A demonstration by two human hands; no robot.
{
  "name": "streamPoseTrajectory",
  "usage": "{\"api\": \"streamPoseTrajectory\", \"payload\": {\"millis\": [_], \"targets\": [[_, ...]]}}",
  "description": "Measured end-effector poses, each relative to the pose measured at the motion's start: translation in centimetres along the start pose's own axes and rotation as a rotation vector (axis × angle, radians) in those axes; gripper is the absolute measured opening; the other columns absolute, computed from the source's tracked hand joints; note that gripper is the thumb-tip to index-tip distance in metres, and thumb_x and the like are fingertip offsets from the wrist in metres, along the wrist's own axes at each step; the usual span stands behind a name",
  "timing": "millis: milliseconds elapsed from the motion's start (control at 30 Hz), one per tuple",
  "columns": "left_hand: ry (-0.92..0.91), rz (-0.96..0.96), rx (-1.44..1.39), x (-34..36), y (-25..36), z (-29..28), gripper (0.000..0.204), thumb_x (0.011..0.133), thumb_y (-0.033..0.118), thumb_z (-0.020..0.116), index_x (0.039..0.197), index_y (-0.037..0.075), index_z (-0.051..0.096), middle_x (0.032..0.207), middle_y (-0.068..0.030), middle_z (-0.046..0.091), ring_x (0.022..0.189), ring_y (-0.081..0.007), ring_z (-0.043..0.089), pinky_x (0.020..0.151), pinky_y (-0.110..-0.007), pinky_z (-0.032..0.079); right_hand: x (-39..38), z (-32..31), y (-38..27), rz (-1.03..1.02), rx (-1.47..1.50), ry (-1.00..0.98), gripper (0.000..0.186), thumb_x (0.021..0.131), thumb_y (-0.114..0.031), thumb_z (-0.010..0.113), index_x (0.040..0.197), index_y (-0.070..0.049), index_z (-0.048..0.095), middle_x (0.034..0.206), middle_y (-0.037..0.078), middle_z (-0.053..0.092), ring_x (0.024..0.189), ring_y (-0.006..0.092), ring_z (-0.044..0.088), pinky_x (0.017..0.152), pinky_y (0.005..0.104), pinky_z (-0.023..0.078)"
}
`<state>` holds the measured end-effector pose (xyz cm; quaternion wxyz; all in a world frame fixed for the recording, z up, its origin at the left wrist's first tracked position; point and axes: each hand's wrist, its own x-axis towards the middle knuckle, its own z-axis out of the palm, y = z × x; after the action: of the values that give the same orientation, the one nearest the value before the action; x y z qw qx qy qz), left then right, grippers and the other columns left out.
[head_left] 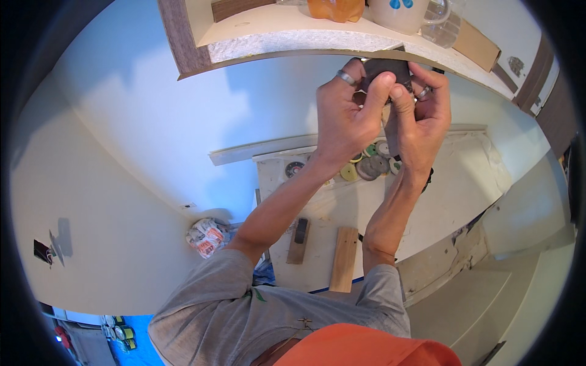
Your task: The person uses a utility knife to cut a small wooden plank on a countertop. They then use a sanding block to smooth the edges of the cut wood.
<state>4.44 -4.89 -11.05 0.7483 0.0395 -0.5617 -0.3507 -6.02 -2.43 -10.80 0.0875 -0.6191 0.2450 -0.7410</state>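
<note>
Both my arms are raised to the front edge of a wooden shelf. My left hand, with a ring on one finger, pinches a dark, flat piece that looks like a folded sheet or pad. My right hand, also ringed, is closed on the right side of the same piece, with both thumbs pressed against its front. One dark corner pokes up over the shelf edge. Most of my fingertips are hidden behind the piece. Between my wrists, farther down, a narrow greyish strip shows; I cannot tell whether it is held.
On the shelf stand a container of orange liquid, a white mug and a clear plastic container. Below is a pale table with several round discs, a wooden board and a shorter block. A plastic bag lies left.
</note>
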Motion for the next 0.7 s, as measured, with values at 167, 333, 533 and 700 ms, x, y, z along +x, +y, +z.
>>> {"api": "streamPoseTrajectory", "payload": {"millis": [167, 333, 533, 700], "targets": [[-0.06, -0.039, 0.094, -0.1, 0.0, -0.9, 0.023, 0.099, 0.016, 0.067, 0.086, -0.001, 0.061, 0.068, 0.0034, 0.058, 0.062, -0.001, 0.046, 0.051, -0.021, 0.037, -0.6, 0.5, 0.0, -0.006, 0.036, 0.023, 0.035, 0.094, -0.006, 0.073, 0.124, 0.002, 0.056, 0.103, 0.01, 0.067, 0.096, 0.0124, 0.064, 0.079, 0.0234, 0.053], [-0.047, -0.077, 0.035, -0.7, 0.6, -3.0, 0.023, 0.1, 0.016, 0.067, 0.086, -0.001, 0.061, 0.068, 0.0037, 0.057, 0.062, -0.0005, 0.045, 0.051, -0.02, 0.037, -2.0, 2.0, 0.8, 0.011, 0.024, 0.037, 0.033, 0.093, -0.008, 0.075, 0.122, 0.001, 0.06, 0.113, 0.007, 0.062, 0.096, 0.0113, 0.06, 0.097, 0.0288, 0.047], [-0.05, -0.026, 0.0, -0.7, 0.6, -2.6, 0.021, 0.1, 0.015, 0.067, 0.088, -0.001, 0.062, 0.072, 0.0025, 0.06, 0.064, -0.0006, 0.046, 0.051, -0.02, 0.038, -1.9, 2.0, 0.3, 0.029, 0.062, 0.032, 0.034, 0.093, -0.008, 0.075, 0.121, 0.001, 0.06, 0.108, 0.007, 0.063, 0.093, 0.0095, 0.059, 0.084, 0.023, 0.049], [-0.024, -0.057, 0.04, -0.7, 0.8, -2.2, 0.022, 0.1, 0.016, 0.067, 0.087, -0.002, 0.062, 0.072, 0.0025, 0.06, 0.065, -0.0011, 0.047, 0.052, -0.021, 0.039, -1.3, 1.6, -0.4, 0.069, 0.07, -0.007, 0.034, 0.093, -0.006, 0.075, 0.122, 0.001, 0.059, 0.104, 0.009, 0.066, 0.085, 0.0093, 0.062, 0.071, 0.0206, 0.051]]}}
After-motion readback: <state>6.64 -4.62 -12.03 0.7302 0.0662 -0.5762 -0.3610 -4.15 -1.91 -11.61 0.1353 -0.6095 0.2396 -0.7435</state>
